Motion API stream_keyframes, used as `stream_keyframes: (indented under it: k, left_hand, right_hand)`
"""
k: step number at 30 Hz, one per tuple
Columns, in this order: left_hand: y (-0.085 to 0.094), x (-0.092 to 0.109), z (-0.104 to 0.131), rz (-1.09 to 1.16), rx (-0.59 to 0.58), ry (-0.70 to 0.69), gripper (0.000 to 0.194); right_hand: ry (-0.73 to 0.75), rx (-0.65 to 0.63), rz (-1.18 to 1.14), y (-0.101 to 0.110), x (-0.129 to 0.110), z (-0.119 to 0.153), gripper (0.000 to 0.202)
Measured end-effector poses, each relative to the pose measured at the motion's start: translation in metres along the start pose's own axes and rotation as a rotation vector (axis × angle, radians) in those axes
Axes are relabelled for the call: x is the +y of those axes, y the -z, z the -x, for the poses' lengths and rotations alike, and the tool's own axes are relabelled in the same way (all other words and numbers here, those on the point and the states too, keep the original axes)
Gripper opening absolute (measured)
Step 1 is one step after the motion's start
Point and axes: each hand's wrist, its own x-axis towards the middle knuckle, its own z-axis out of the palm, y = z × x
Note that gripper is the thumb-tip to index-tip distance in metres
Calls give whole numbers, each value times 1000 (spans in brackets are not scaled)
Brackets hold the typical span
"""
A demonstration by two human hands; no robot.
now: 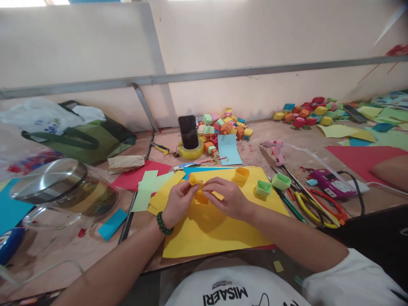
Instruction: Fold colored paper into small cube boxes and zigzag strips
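Observation:
Over a large yellow sheet (223, 231), both my hands meet at a small folded yellow paper piece (194, 180). My left hand (180, 202), with a green bead bracelet (164, 224) at the wrist, pinches it between thumb and fingers. My right hand (228, 197) has its fingers bent at the piece's right side; its fingertips are too small to read exactly. Another yellow paper form (201, 197) shows just below, between the hands. An open yellow paper box (240, 176) and two light green ones, one (263, 188) nearer and one (281, 181) further right, stand at the right.
A phone (188, 131) stands on a tape roll (190, 151) near a pile of folded paper boxes (225, 127). A pink glue gun (276, 151), scissors (318, 208) and a purple device (331, 183) lie right. A glass jar (92, 193) and green bag (83, 140) stand left. Another person's arm (392, 172) rests far right.

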Motion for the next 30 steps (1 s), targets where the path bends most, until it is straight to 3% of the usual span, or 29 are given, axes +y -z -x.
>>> stream_keyframes:
  k: [4, 6, 13, 17, 23, 26, 30]
  left_hand:
    - [4, 1, -1, 58, 24, -16, 34]
    - [5, 1, -1, 97, 33, -21, 32]
    - [4, 2, 2, 223, 5, -50, 20]
    - [5, 0, 6, 228, -33, -58, 19]
    - [7, -1, 9, 320, -102, -141, 15]
    - [4, 0, 9, 372, -103, -96, 17]
    - [0, -1, 8, 357, -76, -53, 18]
  right_hand:
    - [-169, 82, -118, 12, 4, -4, 5]
    - [-161, 79, -166, 17, 6, -7, 3]
    - [84, -90, -231, 21, -1, -11, 12]
    - [18, -66, -245, 19, -3, -7, 8]
    - [-157, -36, -354, 15, -2, -7, 18]
    - [-155, -45, -349, 11, -1, -8, 28]
    - [-139, -73, -308, 5, 1, -5, 28]
